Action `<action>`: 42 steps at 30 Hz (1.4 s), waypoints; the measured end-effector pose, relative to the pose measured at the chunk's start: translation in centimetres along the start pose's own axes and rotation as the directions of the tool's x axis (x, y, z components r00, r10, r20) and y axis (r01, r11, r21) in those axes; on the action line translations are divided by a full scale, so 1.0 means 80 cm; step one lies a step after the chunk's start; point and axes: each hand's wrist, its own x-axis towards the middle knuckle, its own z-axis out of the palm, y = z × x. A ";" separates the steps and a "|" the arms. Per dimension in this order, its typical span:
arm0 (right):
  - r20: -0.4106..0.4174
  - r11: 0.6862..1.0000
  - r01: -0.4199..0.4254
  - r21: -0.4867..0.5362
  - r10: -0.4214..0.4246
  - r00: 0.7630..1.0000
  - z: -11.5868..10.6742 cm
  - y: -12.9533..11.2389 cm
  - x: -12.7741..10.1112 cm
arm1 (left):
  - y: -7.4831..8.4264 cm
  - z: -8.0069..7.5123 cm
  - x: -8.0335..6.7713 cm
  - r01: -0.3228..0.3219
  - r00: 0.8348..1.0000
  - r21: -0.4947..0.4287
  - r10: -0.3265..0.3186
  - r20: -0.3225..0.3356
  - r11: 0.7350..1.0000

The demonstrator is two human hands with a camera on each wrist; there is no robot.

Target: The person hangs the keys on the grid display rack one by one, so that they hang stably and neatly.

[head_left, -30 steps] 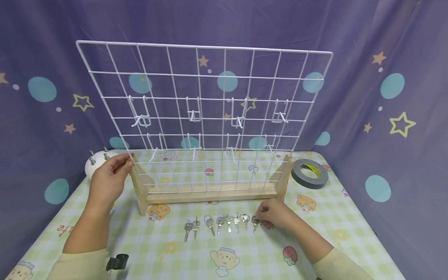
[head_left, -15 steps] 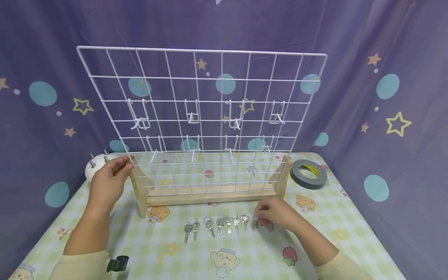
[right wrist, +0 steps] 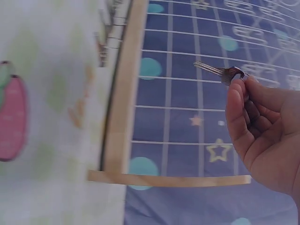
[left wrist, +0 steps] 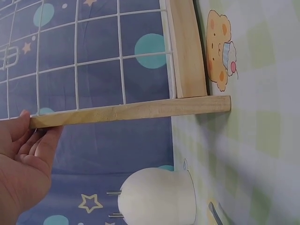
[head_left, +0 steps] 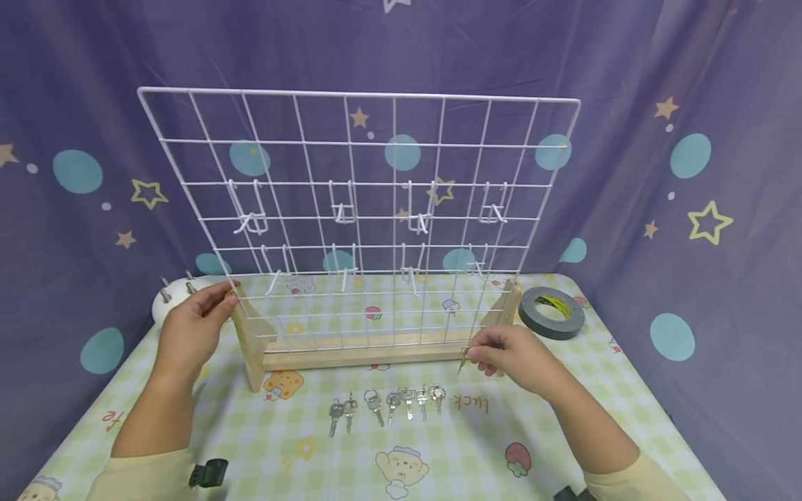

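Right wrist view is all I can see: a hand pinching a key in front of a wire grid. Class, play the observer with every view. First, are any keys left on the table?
Observer: Yes, a row of keys lies on the table in front of the rack's wooden base, seen from the head view.
Operator: What is the other hand doing?
Observer: The left hand grips the left wooden upright of the rack.
Operator: Is anything hanging on the grid?
Observer: The white hooks on the wire grid carry nothing; the right hand holds its key low, near the base.
Operator: Anything else nearby?
Observer: A roll of grey tape lies right of the rack.
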 end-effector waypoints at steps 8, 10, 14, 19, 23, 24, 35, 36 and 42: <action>-0.084 0.999 0.030 0.028 -0.028 0.996 -0.027 -0.033 -0.007 | -0.004 -0.001 0.000 -0.014 1.000 0.014 0.015 -0.005 1.000; -0.100 0.998 0.052 0.036 -0.048 0.994 -0.033 -0.041 -0.009 | -0.005 -0.001 0.001 -0.017 1.000 0.019 0.017 -0.004 1.000; -0.127 0.993 0.106 0.045 -0.100 0.987 -0.046 -0.055 -0.012 | -0.004 -0.002 0.002 -0.010 1.000 0.048 0.010 0.012 0.999; -0.171 0.984 0.176 0.041 -0.166 0.971 -0.059 -0.068 -0.011 | -0.002 -0.004 0.002 -0.008 0.999 0.071 0.004 0.049 0.997; -0.204 0.983 0.182 0.032 -0.171 0.964 -0.067 -0.077 -0.008 | -0.001 -0.005 0.002 -0.021 0.999 0.078 0.017 0.052 0.997; -0.210 0.984 0.176 0.031 -0.165 0.964 -0.068 -0.078 -0.007 | 0.000 -0.005 0.002 -0.023 0.999 0.080 0.019 0.051 0.997; -0.245 0.991 0.097 0.087 -0.073 0.967 -0.076 -0.073 0.013 | -0.004 -0.003 0.002 -0.049 0.998 0.097 0.045 0.043 0.994; -0.246 0.992 0.088 0.088 -0.064 0.967 -0.076 -0.071 0.016 | -0.004 -0.004 0.002 -0.047 0.998 0.096 0.043 0.046 0.994; -0.245 0.989 0.072 0.126 -0.040 0.969 -0.076 -0.060 0.028 | -0.003 -0.004 0.003 -0.035 0.998 0.092 0.030 0.055 0.995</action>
